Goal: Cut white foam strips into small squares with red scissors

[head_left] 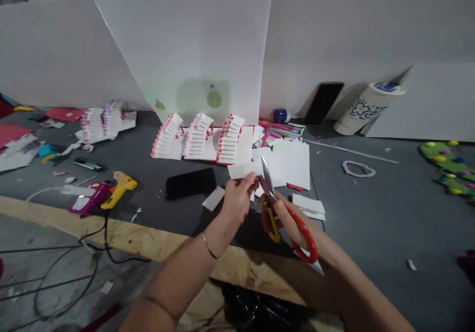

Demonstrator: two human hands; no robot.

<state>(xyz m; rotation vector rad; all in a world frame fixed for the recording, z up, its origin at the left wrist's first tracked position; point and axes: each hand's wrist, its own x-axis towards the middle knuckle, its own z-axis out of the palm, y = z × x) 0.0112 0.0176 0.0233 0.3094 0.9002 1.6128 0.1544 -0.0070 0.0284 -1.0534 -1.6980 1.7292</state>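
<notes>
Between the thumb and fingers of my left hand [238,196] is a small white paper strip [243,169]. My right hand [287,219] grips scissors [305,238] with one red and one yellow handle loop. Their blades point up and away from me, beside the right end of the strip; whether they touch it I cannot tell. Just beyond lie white paper sheets [293,161]. Three fanned rows of folded white paper with red and pink tips [196,139] stand behind my left hand. A loose white piece [214,199] lies left of that hand.
A black phone [190,183] lies left of my hands. Farther left are a yellow glue gun [120,189], a purple device [89,198] and a cutter knife [89,164]. A paper cup [365,109] and a dark phone [323,103] lean at the back right. Folded paper [308,205] lies right.
</notes>
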